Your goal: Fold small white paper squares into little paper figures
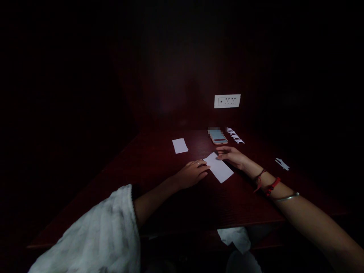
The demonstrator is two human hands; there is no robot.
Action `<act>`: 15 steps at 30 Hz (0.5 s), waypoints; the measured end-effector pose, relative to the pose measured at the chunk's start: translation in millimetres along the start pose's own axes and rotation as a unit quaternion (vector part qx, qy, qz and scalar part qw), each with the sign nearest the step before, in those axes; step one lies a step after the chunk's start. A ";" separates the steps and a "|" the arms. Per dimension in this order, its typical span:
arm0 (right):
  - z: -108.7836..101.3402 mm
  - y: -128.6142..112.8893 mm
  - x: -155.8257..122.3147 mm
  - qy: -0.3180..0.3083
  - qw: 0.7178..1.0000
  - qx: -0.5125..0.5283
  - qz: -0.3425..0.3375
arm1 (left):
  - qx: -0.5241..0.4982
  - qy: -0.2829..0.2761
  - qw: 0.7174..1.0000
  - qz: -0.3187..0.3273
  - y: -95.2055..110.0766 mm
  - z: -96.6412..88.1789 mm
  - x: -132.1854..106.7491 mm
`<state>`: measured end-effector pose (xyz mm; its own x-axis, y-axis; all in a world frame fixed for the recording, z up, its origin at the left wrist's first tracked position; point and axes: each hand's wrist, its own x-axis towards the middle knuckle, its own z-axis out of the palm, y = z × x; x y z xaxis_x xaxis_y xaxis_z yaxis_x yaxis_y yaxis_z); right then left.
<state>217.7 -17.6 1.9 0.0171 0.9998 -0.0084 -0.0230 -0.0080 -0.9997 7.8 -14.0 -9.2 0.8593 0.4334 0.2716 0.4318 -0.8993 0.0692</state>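
Observation:
A white rectangular sheet of paper [219, 169] lies flat on the dark red-brown table [159, 197]. My left hand [192, 173] rests with its fingers curled, fingertips pressing the paper's near-left corner. My right hand [231, 155] lies at the paper's far edge, fingers stretched out and touching it. Red bead bracelets and a metal bangle sit on my right wrist. A white sleeve covers my left upper arm.
A second white paper [180, 145] lies further back on the left. A phone [218, 136] with a lit screen sits behind the paper, next to a row of small folded paper pieces [235, 135]. Another folded piece [282, 163] is at right. A wall socket [227, 101] is behind.

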 end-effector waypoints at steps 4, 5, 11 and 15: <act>1.7 3.9 4.2 0.020 0.997 -0.070 -0.022 | -0.003 -0.001 1.000 0.003 -0.2 -1.2 0.1; 2.3 4.5 4.7 0.012 0.997 -0.075 -0.020 | -0.003 0.000 1.000 0.006 -0.4 -1.4 0.0; 4.6 -1.4 -1.0 0.026 0.998 -0.054 -0.012 | 0.000 -0.001 1.000 -0.004 -0.9 -0.9 -0.8; -2.4 -6.7 -3.9 -0.009 0.998 0.049 0.036 | -0.002 0.003 1.000 -0.005 -1.3 0.3 -1.4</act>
<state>220.2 -21.5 8.5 -0.0070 0.9969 -0.0786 -0.1205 -0.0789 -0.9896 6.1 -13.5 -10.0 0.8539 0.4413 0.2759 0.4385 -0.8956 0.0754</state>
